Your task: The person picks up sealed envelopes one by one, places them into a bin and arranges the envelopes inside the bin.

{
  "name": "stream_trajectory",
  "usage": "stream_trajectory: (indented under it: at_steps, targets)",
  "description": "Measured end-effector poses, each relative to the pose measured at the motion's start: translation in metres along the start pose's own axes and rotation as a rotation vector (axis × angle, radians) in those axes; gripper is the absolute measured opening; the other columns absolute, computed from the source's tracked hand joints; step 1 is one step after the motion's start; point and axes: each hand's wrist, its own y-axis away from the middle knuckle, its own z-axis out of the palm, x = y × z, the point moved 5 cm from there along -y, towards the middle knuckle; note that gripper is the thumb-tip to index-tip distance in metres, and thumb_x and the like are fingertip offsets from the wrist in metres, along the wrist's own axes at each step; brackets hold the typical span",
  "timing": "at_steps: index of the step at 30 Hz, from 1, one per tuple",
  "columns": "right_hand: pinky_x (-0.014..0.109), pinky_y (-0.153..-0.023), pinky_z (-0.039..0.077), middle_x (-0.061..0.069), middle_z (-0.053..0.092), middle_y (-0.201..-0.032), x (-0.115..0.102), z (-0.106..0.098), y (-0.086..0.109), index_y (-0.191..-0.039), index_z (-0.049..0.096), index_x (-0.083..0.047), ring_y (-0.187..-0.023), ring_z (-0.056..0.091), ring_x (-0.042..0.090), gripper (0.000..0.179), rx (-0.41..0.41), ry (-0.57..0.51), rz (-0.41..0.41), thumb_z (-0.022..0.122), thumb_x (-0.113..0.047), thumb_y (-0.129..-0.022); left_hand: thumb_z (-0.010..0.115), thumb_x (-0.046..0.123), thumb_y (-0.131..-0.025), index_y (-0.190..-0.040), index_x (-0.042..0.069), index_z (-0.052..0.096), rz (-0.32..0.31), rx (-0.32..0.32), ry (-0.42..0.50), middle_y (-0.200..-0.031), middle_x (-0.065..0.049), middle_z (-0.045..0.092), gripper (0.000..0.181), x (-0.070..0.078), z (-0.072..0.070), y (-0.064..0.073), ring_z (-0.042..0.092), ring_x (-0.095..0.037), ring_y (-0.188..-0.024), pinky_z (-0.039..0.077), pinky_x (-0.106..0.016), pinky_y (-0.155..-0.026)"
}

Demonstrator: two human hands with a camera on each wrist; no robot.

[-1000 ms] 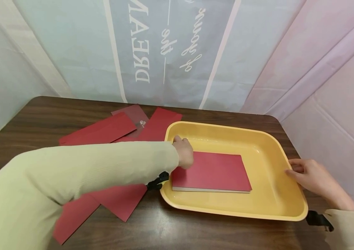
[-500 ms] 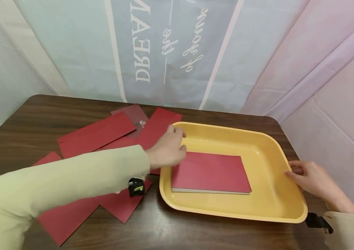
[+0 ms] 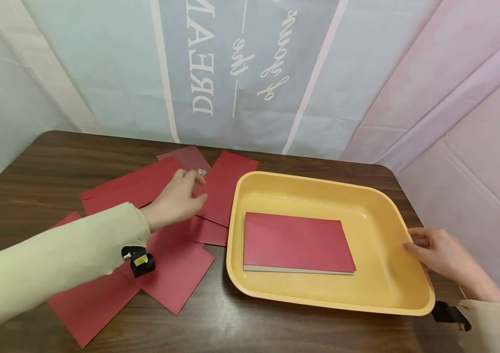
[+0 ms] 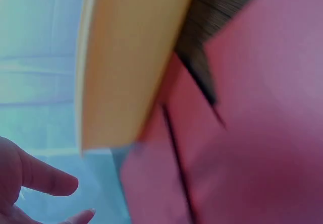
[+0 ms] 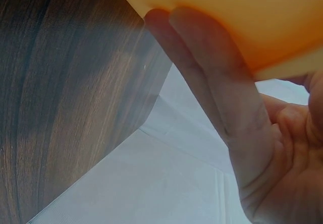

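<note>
My left hand (image 3: pixel 176 198) hovers over the spread of red envelopes, its fingers loosely bent and nothing between them. In the left wrist view its thumb (image 4: pixel 48 176) stands apart from the fingers. At the right side of the yellow tray (image 3: pixel 378 235), my right hand (image 3: pixel 441 252) pinches the rim. The right wrist view shows the fingers (image 5: pixel 217 72) along the tray's outer wall, thumb over the rim. Inside the tray lies a flat red stack (image 3: pixel 298 242) with a pale front edge. Under and beside my left hand are a red envelope (image 3: pixel 132 186) and another red envelope (image 3: pixel 176 279).
Behind the hand lies a duller red envelope (image 3: pixel 188 157) with a small pale print. Another red envelope (image 3: pixel 227 184) reaches the tray's left side, and one (image 3: pixel 92 309) lies at the front left. A printed cloth (image 3: pixel 258 73) hangs behind the dark wooden table (image 3: pixel 250 323).
My left hand has come out of the tray's left end and moved left over the loose envelopes, its fingers spreading. The right hand stays on the rim; the tray has hardly moved.
</note>
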Motion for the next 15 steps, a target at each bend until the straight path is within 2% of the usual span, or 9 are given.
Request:
stream_trajectory:
  at_steps: [6, 10, 15]
  targets:
    - [0.022, -0.06, 0.049, 0.028, 0.069, -0.095, -0.001, 0.0, 0.001, -0.119, 0.054, 0.019, -0.067, 0.068, 0.014, 0.045, -0.002, -0.004, 0.007, 0.061, -0.017, -0.092, 0.052, 0.018, -0.096, -0.127, -0.005, 0.044, -0.046, -0.022, -0.027, -0.129, -0.027, 0.036, 0.039, -0.025, -0.003, 0.006, 0.053, -0.027, -0.086, 0.043, -0.037, -0.076]
    - [0.023, -0.059, 0.05, 0.027, 0.069, -0.095, -0.001, -0.001, 0.001, -0.12, 0.053, 0.019, -0.067, 0.068, 0.015, 0.046, -0.004, -0.002, 0.008, 0.061, -0.017, -0.093, 0.057, 0.022, -0.095, -0.125, -0.006, 0.045, -0.043, -0.017, -0.051, -0.125, -0.027, 0.04, 0.043, -0.035, -0.005, 0.005, 0.053, -0.028, -0.089, 0.045, -0.039, -0.078]
    - [0.024, -0.061, 0.05, 0.026, 0.07, -0.094, -0.002, -0.001, 0.001, -0.12, 0.053, 0.019, -0.069, 0.068, 0.018, 0.046, -0.006, 0.004, 0.014, 0.061, -0.017, -0.093, 0.061, 0.026, -0.093, -0.125, -0.007, 0.045, -0.027, -0.01, -0.078, -0.122, -0.027, 0.041, 0.049, -0.04, -0.005, 0.003, 0.052, -0.025, -0.079, 0.044, -0.037, -0.075]
